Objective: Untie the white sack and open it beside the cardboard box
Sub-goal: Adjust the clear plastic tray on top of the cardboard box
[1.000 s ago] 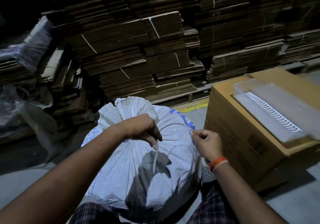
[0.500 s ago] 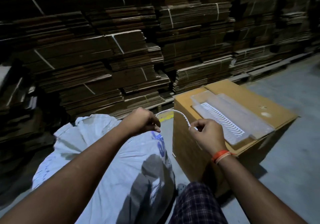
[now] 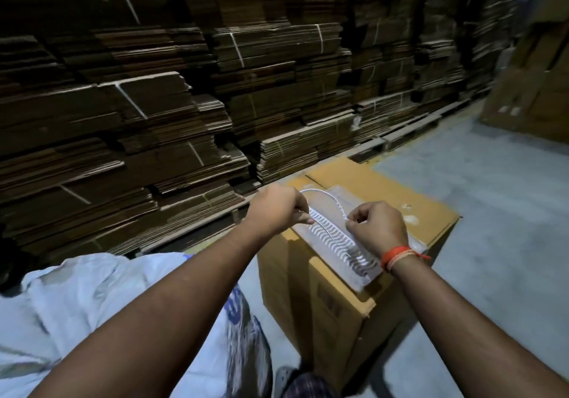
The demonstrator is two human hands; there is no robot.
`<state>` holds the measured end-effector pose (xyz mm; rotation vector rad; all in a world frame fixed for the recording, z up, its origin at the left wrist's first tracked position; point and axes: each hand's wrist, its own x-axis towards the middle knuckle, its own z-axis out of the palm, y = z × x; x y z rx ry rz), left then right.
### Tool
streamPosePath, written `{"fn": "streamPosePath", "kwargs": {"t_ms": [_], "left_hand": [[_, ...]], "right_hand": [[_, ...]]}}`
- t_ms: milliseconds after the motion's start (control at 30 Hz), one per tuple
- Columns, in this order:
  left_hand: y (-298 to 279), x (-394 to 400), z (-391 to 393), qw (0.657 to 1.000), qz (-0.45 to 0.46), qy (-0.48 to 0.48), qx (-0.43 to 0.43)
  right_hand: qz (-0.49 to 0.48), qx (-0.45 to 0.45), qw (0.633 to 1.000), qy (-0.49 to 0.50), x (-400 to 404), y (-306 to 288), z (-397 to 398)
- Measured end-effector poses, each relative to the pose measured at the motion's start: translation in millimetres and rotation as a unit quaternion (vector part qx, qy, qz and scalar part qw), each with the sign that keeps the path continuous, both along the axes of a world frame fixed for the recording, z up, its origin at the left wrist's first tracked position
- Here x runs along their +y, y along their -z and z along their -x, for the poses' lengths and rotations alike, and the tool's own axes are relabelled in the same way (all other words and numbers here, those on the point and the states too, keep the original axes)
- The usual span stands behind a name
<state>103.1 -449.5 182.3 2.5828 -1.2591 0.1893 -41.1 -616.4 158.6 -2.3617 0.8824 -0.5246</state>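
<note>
left hand point(image 3: 275, 209) + right hand point(image 3: 377, 228): fingers pinching ends of thin white tie string point(image 3: 323, 195), arched above brown cardboard box point(image 3: 332, 302) | crumpled white woven sack point(image 3: 101, 299) on floor, just left of box

Dim warehouse light, blurred edges, wide-angle distortion

White string point(image 3: 323, 195) between both hands, over box point(image 3: 400, 212)

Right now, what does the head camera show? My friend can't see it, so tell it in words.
Two hands, the left hand and the right hand, pinch a thin white string that arches between them above a cardboard box. A white sack lies lower left, and flattened cardboard stacks fill the background.
</note>
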Motion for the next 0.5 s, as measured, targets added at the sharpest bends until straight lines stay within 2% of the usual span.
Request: {"fn": "streamPosePath", "kwargs": {"t_ms": [167,500], "left_hand": [[12,-37,-3,0.999,-0.024,-0.039,0.015],[22,-68,-12,0.98,-0.191,0.021,0.046]], "right_hand": [[0.038,0.046,0.997,0.038,-13,9,-16],[0.094,0.126,0.987,0.02,-11,25,-26]]}}
